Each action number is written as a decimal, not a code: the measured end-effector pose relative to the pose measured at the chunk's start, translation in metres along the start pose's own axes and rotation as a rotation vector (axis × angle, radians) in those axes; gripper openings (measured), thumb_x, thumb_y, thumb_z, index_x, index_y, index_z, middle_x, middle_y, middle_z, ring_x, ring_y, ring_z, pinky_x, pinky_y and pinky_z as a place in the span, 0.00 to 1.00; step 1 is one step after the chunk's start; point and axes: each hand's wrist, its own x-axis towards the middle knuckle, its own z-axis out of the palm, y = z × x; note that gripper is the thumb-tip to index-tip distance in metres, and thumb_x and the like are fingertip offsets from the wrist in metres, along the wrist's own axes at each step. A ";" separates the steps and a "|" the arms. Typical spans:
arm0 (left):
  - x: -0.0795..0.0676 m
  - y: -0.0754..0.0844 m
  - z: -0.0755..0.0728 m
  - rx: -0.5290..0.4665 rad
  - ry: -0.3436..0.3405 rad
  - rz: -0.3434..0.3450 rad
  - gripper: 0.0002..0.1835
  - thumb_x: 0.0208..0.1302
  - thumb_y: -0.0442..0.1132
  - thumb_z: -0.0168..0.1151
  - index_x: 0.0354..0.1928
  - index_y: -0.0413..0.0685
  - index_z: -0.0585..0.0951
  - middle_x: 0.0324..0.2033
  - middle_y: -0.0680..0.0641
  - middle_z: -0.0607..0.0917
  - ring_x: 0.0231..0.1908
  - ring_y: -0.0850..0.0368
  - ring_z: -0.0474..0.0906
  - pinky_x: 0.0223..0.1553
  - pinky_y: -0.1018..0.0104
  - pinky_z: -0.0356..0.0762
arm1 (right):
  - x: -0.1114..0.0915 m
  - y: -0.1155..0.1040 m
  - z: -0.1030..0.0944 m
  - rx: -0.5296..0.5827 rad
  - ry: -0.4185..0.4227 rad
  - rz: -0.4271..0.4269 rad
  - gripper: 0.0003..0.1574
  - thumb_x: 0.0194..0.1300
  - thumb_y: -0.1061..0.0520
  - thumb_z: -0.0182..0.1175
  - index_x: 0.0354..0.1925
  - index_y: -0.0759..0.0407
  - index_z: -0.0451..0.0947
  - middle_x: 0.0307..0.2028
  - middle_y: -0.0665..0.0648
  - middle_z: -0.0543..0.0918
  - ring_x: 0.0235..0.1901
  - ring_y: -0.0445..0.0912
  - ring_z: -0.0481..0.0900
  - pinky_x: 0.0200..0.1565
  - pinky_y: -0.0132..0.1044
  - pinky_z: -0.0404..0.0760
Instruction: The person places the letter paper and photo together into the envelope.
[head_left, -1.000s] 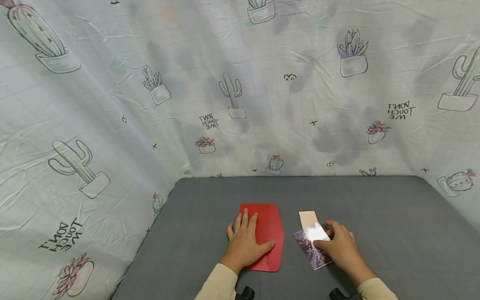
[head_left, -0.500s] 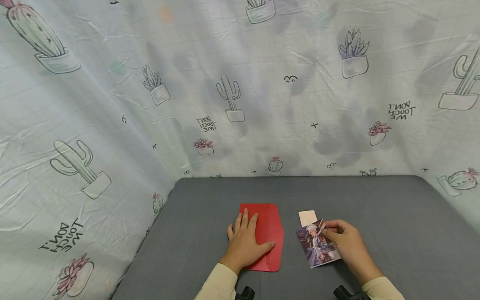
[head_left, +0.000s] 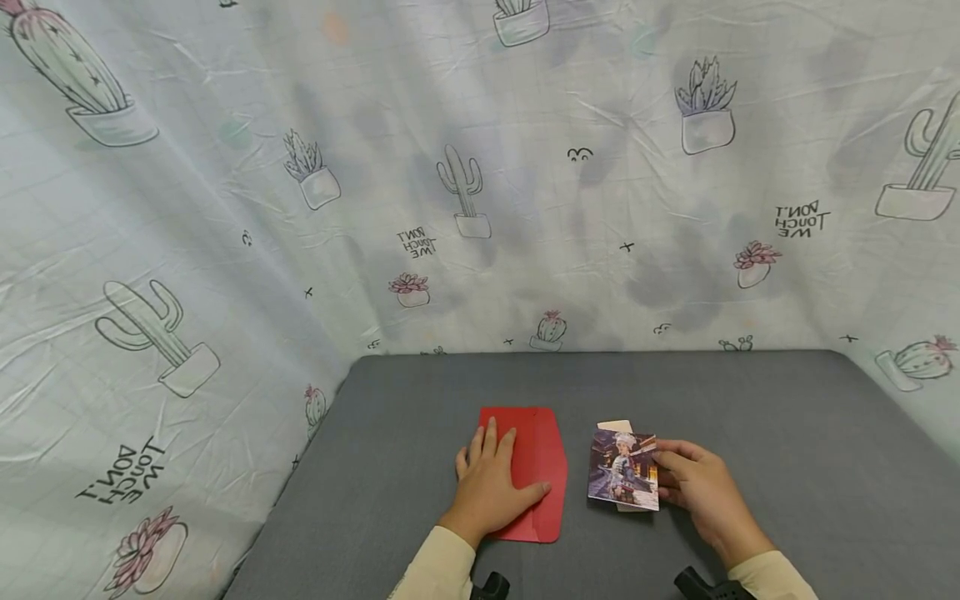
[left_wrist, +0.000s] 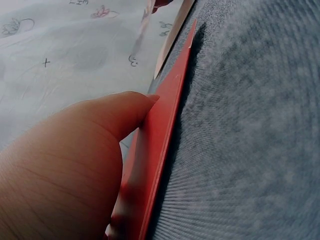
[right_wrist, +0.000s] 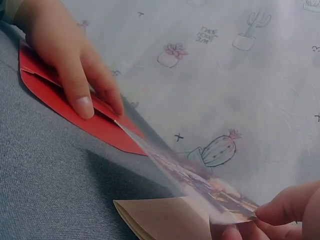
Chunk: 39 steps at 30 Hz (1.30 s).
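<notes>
A red envelope [head_left: 536,467] lies flat on the grey table, its flap side toward the right. My left hand [head_left: 491,487] rests on it with fingers spread, and the thumb presses its surface in the left wrist view. To the right, my right hand [head_left: 697,487] pinches the edge of a glossy picture card [head_left: 622,471] showing a figure in a white hat. The right wrist view shows this card [right_wrist: 200,180] tilted and raised off the table. Beneath it lies a folded beige paper [right_wrist: 160,215], mostly covered by the card in the head view.
The grey table [head_left: 787,417] ends at a rounded far edge. Behind it and at the left hangs a white curtain [head_left: 525,275] printed with cacti. A black wrist strap piece [head_left: 491,586] shows at the left sleeve.
My right hand shifts its hold to the card's right edge. The card turns upright and slides up over the beige paper. My left hand stays in place on the envelope.
</notes>
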 end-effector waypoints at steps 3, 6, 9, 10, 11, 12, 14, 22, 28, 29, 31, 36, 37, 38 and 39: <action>0.000 0.000 0.000 0.001 -0.001 0.007 0.56 0.60 0.71 0.71 0.82 0.44 0.69 0.83 0.35 0.57 0.81 0.33 0.50 0.72 0.25 0.48 | -0.001 0.000 0.000 0.018 -0.021 -0.013 0.22 0.82 0.65 0.56 0.67 0.76 0.73 0.42 0.54 0.87 0.36 0.44 0.87 0.37 0.39 0.87; -0.001 -0.001 0.000 -0.004 -0.003 0.013 0.55 0.61 0.71 0.71 0.82 0.44 0.69 0.84 0.35 0.57 0.81 0.33 0.49 0.72 0.25 0.48 | -0.002 0.001 0.000 0.030 -0.035 -0.028 0.23 0.81 0.66 0.57 0.68 0.77 0.72 0.43 0.54 0.86 0.37 0.44 0.87 0.38 0.38 0.87; -0.002 -0.002 0.000 -0.005 -0.003 0.016 0.55 0.61 0.70 0.71 0.82 0.44 0.69 0.84 0.35 0.56 0.81 0.33 0.49 0.72 0.26 0.48 | -0.003 0.003 0.000 0.034 -0.049 -0.037 0.24 0.81 0.66 0.58 0.69 0.77 0.70 0.43 0.53 0.85 0.38 0.45 0.87 0.38 0.38 0.87; -0.002 -0.002 0.000 -0.005 -0.006 0.015 0.55 0.61 0.71 0.71 0.82 0.44 0.69 0.84 0.35 0.56 0.81 0.33 0.49 0.72 0.26 0.48 | -0.003 0.002 0.000 0.037 -0.053 -0.035 0.24 0.81 0.66 0.58 0.69 0.76 0.70 0.43 0.53 0.85 0.37 0.45 0.87 0.38 0.38 0.87; -0.001 -0.002 0.000 -0.003 -0.008 0.014 0.55 0.61 0.71 0.71 0.82 0.44 0.69 0.84 0.35 0.56 0.81 0.33 0.49 0.72 0.26 0.48 | -0.003 0.002 0.000 0.041 -0.056 -0.033 0.25 0.82 0.66 0.57 0.70 0.76 0.69 0.43 0.53 0.85 0.37 0.45 0.87 0.38 0.39 0.87; -0.001 -0.002 0.000 -0.001 -0.008 0.013 0.55 0.61 0.71 0.71 0.82 0.44 0.69 0.84 0.35 0.56 0.81 0.33 0.49 0.72 0.25 0.48 | -0.004 0.002 0.001 0.045 -0.059 -0.028 0.26 0.82 0.65 0.57 0.71 0.75 0.68 0.43 0.54 0.85 0.37 0.45 0.87 0.38 0.39 0.87; -0.001 -0.002 0.000 0.002 -0.011 0.010 0.56 0.60 0.71 0.71 0.82 0.44 0.69 0.84 0.35 0.56 0.81 0.33 0.49 0.72 0.25 0.48 | -0.004 0.002 0.001 0.049 -0.064 -0.019 0.28 0.83 0.65 0.56 0.74 0.74 0.66 0.44 0.54 0.84 0.36 0.45 0.87 0.37 0.39 0.88; -0.002 -0.003 0.000 -0.010 -0.011 0.011 0.55 0.61 0.71 0.71 0.82 0.45 0.69 0.84 0.35 0.56 0.81 0.33 0.48 0.72 0.25 0.47 | -0.003 0.003 0.002 0.050 -0.079 -0.007 0.33 0.85 0.63 0.55 0.80 0.72 0.59 0.44 0.55 0.82 0.35 0.44 0.85 0.35 0.39 0.88; -0.001 -0.002 0.000 -0.019 -0.009 0.015 0.55 0.61 0.70 0.71 0.82 0.44 0.70 0.84 0.34 0.56 0.81 0.33 0.48 0.72 0.25 0.47 | -0.004 0.003 0.003 0.047 -0.084 -0.029 0.35 0.83 0.66 0.56 0.80 0.73 0.59 0.43 0.54 0.82 0.36 0.44 0.84 0.36 0.37 0.87; -0.001 -0.002 0.000 -0.020 -0.010 0.015 0.54 0.62 0.70 0.71 0.82 0.44 0.70 0.84 0.35 0.56 0.81 0.33 0.48 0.72 0.25 0.47 | -0.005 0.003 0.004 0.046 -0.083 -0.034 0.36 0.82 0.67 0.56 0.80 0.73 0.58 0.43 0.54 0.82 0.36 0.44 0.84 0.36 0.37 0.87; -0.001 -0.002 0.000 -0.020 -0.008 0.014 0.54 0.62 0.70 0.70 0.82 0.45 0.70 0.84 0.35 0.56 0.81 0.33 0.48 0.72 0.25 0.47 | -0.004 0.003 0.004 0.045 -0.085 -0.043 0.36 0.82 0.67 0.57 0.80 0.74 0.58 0.42 0.53 0.82 0.36 0.44 0.84 0.36 0.37 0.87; 0.000 -0.001 0.000 -0.027 -0.004 0.015 0.52 0.64 0.68 0.70 0.81 0.45 0.70 0.84 0.34 0.56 0.81 0.32 0.48 0.72 0.25 0.48 | -0.003 0.003 0.006 0.037 -0.084 -0.055 0.35 0.81 0.68 0.58 0.78 0.75 0.60 0.40 0.52 0.83 0.36 0.44 0.84 0.36 0.36 0.87; 0.000 -0.001 0.000 -0.030 -0.004 0.015 0.51 0.64 0.68 0.70 0.81 0.45 0.70 0.84 0.34 0.56 0.81 0.32 0.48 0.72 0.25 0.47 | -0.003 0.003 0.006 0.037 -0.083 -0.055 0.34 0.81 0.68 0.58 0.78 0.76 0.61 0.40 0.52 0.83 0.36 0.44 0.84 0.36 0.36 0.87; 0.000 -0.001 0.000 -0.032 -0.005 0.015 0.51 0.65 0.68 0.69 0.81 0.45 0.70 0.84 0.34 0.56 0.81 0.32 0.48 0.72 0.25 0.47 | -0.003 0.003 0.007 0.036 -0.080 -0.052 0.33 0.81 0.68 0.58 0.77 0.76 0.62 0.40 0.53 0.83 0.36 0.44 0.84 0.36 0.36 0.87; 0.000 -0.001 -0.001 -0.034 -0.004 0.015 0.50 0.65 0.68 0.69 0.81 0.45 0.70 0.84 0.34 0.56 0.81 0.32 0.48 0.72 0.25 0.47 | -0.002 0.004 0.007 0.036 -0.079 -0.051 0.32 0.81 0.68 0.58 0.76 0.76 0.63 0.40 0.53 0.83 0.36 0.44 0.84 0.36 0.37 0.87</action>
